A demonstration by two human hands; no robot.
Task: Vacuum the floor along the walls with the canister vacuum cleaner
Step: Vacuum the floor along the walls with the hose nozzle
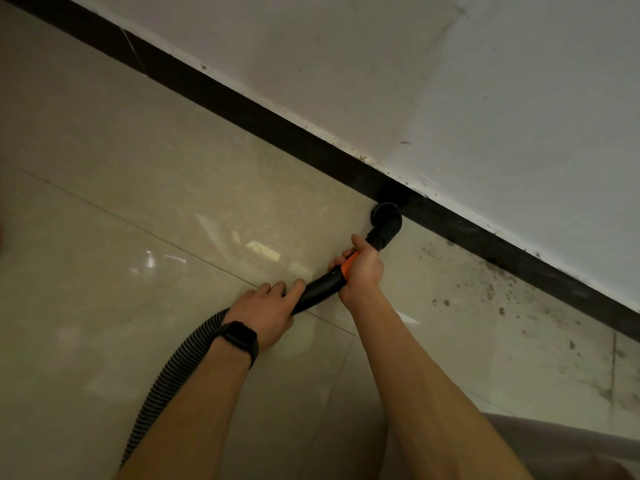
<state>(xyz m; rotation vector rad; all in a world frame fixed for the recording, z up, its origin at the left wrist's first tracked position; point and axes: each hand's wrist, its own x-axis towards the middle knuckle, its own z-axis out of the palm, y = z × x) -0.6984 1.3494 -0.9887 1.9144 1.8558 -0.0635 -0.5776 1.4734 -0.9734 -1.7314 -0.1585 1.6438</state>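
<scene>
A black vacuum handle tube (320, 287) with an orange band runs up to a round black brush nozzle (386, 220), which sits on the floor against the black baseboard (242, 109). My right hand (362, 268) grips the tube just below the nozzle elbow. Further back on the tube, my left hand (268, 311) holds it where the ribbed grey-black hose (166, 379) joins; a dark watch is on that wrist. The hose trails down to the lower left. The canister is out of view.
Glossy beige floor tiles (138, 202) fill the left and middle. Dark dirt specks (498, 306) lie on the floor along the baseboard to the right of the nozzle. A white wall (450, 81) rises behind. A pinkish fabric edge (571, 441) shows at the bottom right.
</scene>
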